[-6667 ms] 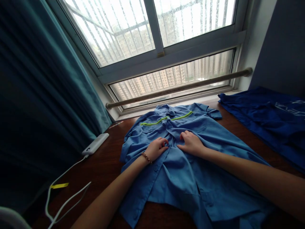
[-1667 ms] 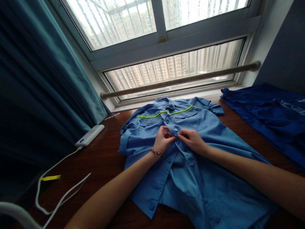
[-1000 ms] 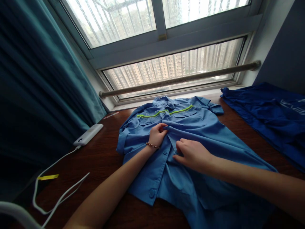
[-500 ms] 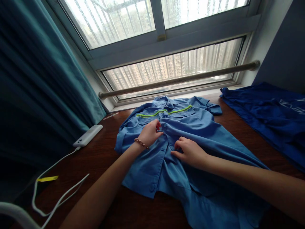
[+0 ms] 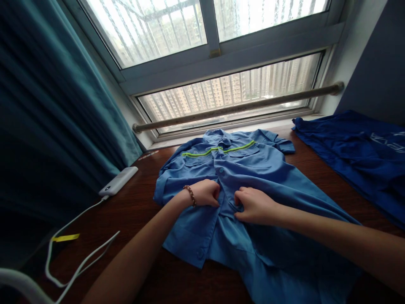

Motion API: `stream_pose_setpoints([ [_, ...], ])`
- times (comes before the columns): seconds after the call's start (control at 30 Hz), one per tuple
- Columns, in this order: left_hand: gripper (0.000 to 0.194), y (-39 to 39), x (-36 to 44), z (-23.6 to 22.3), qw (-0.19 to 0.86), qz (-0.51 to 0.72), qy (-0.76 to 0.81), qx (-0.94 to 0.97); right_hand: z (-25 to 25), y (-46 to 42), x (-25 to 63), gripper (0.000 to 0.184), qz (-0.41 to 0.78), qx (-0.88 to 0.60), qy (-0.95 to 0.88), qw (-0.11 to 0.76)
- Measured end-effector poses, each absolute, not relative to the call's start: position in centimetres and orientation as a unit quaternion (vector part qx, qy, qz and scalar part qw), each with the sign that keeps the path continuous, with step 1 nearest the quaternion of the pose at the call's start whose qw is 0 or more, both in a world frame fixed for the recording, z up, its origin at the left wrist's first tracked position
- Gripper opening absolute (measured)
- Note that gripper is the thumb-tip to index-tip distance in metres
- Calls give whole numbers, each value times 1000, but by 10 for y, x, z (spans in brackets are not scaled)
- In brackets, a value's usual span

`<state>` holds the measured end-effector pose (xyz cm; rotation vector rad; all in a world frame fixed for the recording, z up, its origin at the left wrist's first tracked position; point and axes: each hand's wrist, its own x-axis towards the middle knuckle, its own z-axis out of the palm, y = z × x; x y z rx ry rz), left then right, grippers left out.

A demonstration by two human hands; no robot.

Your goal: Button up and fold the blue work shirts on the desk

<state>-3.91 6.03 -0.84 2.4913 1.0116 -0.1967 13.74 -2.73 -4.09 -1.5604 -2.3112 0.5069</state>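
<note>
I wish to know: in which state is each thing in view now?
Blue shirt: front up, creased.
Left hand: fingers curled at the shirt's front, grip unclear.
Right hand: fingers curled likewise, grip unclear.
White device: lying flat, cable plugged in.
Dark blue garment: lying rumpled.
Curtain: drawn aside, hanging in folds.
Window: seemingly shut.

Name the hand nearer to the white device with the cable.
Left. The left hand is right of the white device, at the blue shirt; the right hand is farther right.
</note>
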Motion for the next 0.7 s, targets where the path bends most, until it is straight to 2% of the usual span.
stream_pose_setpoints([
  [0.1, 8, 60, -39, -8, 255, -19, 382, 888, -41, -21, 139, 7, 247, -551, -777, 177],
  [0.17, 6, 59, -37, -7, 293, 31, 395, 870, -40, -15, 140, 14, 360, -559, -713, 223],
  [0.27, 7, 55, -33, -3, 331, 120, 392, 850, -36, -8, 141, 26, 537, -527, -548, 365],
  [0.37, 12, 49, -27, 0, 367, 194, 380, 827, -32, -6, 144, 27, 632, -452, -408, 480],
  [0.47, 16, 43, -23, 0, 425, 238, 379, 787, -31, -5, 146, 27, 666, -409, -378, 497],
  [0.7, 19, 40, -19, -7, 475, 280, 376, 745, -37, 4, 149, 25, 634, -413, -401, 516],
])
